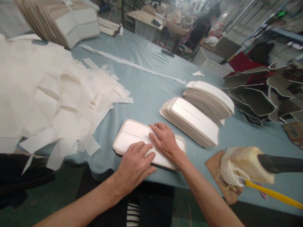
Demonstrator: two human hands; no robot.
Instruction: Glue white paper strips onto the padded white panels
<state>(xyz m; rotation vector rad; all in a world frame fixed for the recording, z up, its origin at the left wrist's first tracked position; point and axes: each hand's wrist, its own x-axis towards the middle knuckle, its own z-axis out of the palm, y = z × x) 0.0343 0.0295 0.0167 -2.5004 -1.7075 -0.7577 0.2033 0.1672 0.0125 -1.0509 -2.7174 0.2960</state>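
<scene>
A rounded rectangular board (129, 131) with a white sheet on its face lies on a low stack at the table's near edge. A thin line runs lengthwise along the white sheet. My left hand (136, 160) rests on the near side of the board, its fingers spread and slightly bent. On the right half, my right hand (164, 138) lies flat with fingers stretched out. Neither hand grips anything. Beyond the hands stand two stacks of similar boards, a nearer stack (194, 118) and a farther stack (210, 97).
Loose white sheets (59, 94) heap over the table's left side. A tall bundle of boards (78, 25) stands behind them. At right are a glue-smeared container (248, 160), a yellow-handled brush (274, 190) and grey curved pieces (255, 97). A person (200, 30) sits in the background.
</scene>
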